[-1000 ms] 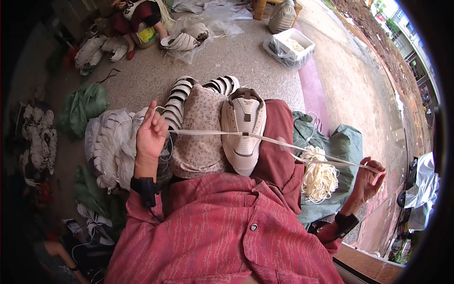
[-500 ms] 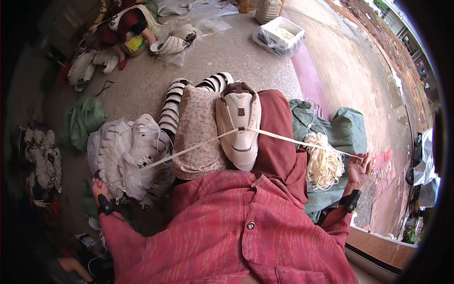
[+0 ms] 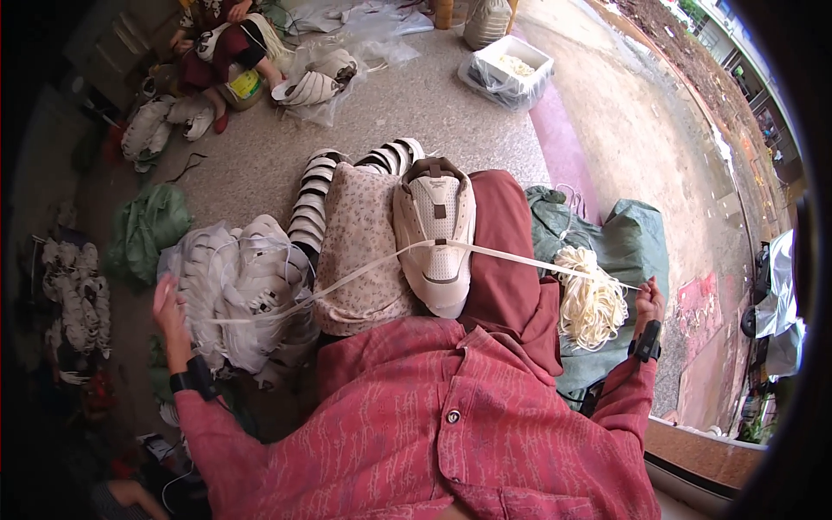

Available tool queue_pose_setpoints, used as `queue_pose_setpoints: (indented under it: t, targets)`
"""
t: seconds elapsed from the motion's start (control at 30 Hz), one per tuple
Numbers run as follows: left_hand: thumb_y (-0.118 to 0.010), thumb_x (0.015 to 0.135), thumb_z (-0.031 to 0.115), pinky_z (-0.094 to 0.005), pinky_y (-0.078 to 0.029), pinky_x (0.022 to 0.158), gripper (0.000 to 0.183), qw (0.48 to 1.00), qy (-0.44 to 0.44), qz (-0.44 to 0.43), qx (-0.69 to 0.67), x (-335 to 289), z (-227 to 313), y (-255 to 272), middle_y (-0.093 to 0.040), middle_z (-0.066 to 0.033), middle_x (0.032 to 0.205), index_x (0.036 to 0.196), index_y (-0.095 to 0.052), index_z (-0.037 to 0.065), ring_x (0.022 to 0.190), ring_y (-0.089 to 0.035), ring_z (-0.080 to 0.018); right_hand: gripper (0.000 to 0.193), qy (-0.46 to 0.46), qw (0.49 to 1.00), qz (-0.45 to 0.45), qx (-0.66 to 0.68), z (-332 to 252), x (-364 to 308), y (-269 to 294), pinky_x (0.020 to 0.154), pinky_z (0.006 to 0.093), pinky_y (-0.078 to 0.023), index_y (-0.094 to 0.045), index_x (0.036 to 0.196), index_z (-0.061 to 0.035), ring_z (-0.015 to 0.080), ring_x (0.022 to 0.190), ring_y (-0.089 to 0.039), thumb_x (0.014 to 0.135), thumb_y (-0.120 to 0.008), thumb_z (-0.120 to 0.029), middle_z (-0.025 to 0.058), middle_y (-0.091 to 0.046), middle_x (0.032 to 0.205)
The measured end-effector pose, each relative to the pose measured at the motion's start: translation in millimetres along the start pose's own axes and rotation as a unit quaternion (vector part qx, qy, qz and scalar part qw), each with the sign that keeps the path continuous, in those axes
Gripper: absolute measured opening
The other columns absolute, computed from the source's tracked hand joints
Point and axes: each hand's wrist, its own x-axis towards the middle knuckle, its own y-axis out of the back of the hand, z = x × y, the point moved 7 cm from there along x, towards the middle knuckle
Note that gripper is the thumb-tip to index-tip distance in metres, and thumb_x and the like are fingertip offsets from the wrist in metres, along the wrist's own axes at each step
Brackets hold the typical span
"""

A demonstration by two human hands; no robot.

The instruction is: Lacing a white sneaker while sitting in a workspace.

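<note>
On my lap rests a cream sneaker upper (image 3: 436, 227) with a brown collar, its toe pointing toward me. A flat cream shoelace (image 3: 511, 257) passes through its lowest loop and stretches out to both sides. The right end is pinched in my right hand (image 3: 648, 302), above a green sack. My left hand (image 3: 171, 314) is raised beside the plastic-wrapped white shoe uppers (image 3: 247, 282), fingers loose and slightly blurred. The lace's left end hangs over those uppers, apart from my fingers.
A bundle of cream laces (image 3: 592, 299) lies on the green sack (image 3: 637, 238) by my right thigh. Stacked striped uppers (image 3: 310, 208) lean beyond my left knee, near a green bag (image 3: 150, 227). A white tub (image 3: 520, 65) stands farther off. Another person (image 3: 227, 52) sits at upper left.
My left hand has let go of the lace's left end and moved up and slightly left. My right hand has closed more tightly and shifted slightly left, still holding its end.
</note>
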Motion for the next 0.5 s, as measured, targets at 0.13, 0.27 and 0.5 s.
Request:
queue_pose_setpoints:
  t: [0.13,0.27,0.5]
  targets:
    - [-0.055,0.095,0.010,-0.0201,-0.045,0.069,0.032,0.973,-0.094,-0.205,0.056,-52,73,-177,-0.067,-0.0070,0.115,0.127,-0.059,0.004,0.085,-0.061,-0.0075,0.022,0.146,0.967,-0.023,-0.206,15,-40,-142,0.059,0.0188,-0.045,-0.057,0.113,-0.0002,0.0087,0.067,-0.053,0.097,-0.059,-0.014,0.0052,-0.063,0.092]
    - [-0.059,0.095,0.009,-0.0242,-0.050,0.074,0.019,0.907,-0.126,-0.400,0.026,-141,114,-325,-0.070,-0.0043,0.104,0.111,-0.067,0.004,0.091,-0.064,-0.0102,0.016,0.174,0.888,-0.230,-0.357,92,-104,-301,0.062,0.0269,-0.054,-0.063,0.104,-0.0001,0.0155,0.073,-0.068,0.096,-0.059,-0.014,0.0126,-0.071,0.093]
    - [-0.062,0.086,0.001,-0.0348,-0.050,0.072,0.016,0.765,-0.424,-0.467,0.131,-230,149,-442,-0.062,-0.0140,0.086,0.101,-0.067,0.002,0.081,-0.064,-0.0270,0.015,0.169,0.684,-0.391,-0.592,212,-180,-395,0.068,0.0317,-0.053,-0.065,0.099,-0.0001,0.0213,0.076,-0.068,0.090,-0.061,-0.010,0.0126,-0.069,0.084]
